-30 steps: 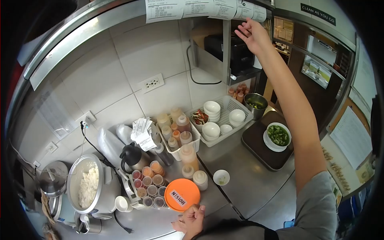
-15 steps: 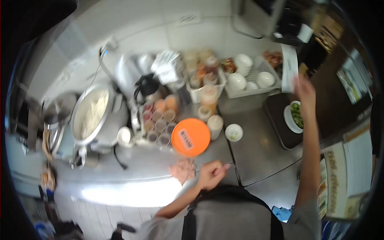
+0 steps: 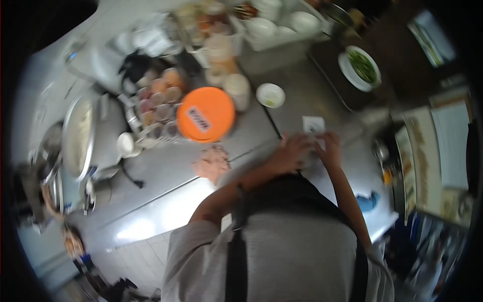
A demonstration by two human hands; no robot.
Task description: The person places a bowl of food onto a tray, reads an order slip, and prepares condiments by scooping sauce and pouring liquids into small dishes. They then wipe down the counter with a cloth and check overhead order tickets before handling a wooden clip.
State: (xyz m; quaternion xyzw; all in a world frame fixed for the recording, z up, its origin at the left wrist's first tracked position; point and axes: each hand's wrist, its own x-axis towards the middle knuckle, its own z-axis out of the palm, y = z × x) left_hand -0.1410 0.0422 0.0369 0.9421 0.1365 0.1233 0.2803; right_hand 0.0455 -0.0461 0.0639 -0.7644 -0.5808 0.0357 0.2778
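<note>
A small white paper slip (image 3: 314, 124) shows just beyond my hands, over the steel counter (image 3: 294, 68). My right hand (image 3: 328, 147) pinches the slip's near end. Beside it, my left hand (image 3: 294, 151) reaches toward the same end; its fingers are blurred, and their grip on the paper cannot be made out. A white bowl (image 3: 270, 95) with a little green in it stands beyond my left hand. To the left are a round orange lid (image 3: 206, 115) with a blurred label and a pale pink crumpled pile (image 3: 213, 163).
Lidded sauce cups (image 3: 163, 111) and squeeze bottles (image 3: 236, 90) stand behind and left of the orange lid. A large rice pot (image 3: 108, 133) is at the left. A dark tray (image 3: 327, 63) holds a bowl of greens (image 3: 362, 67). A blue cloth (image 3: 368, 201) lies at the right.
My right hand has come down from the overhead ticket rail with a paper strip and moved in toward my body. My left hand has moved right to meet it. The view has tilted down.
</note>
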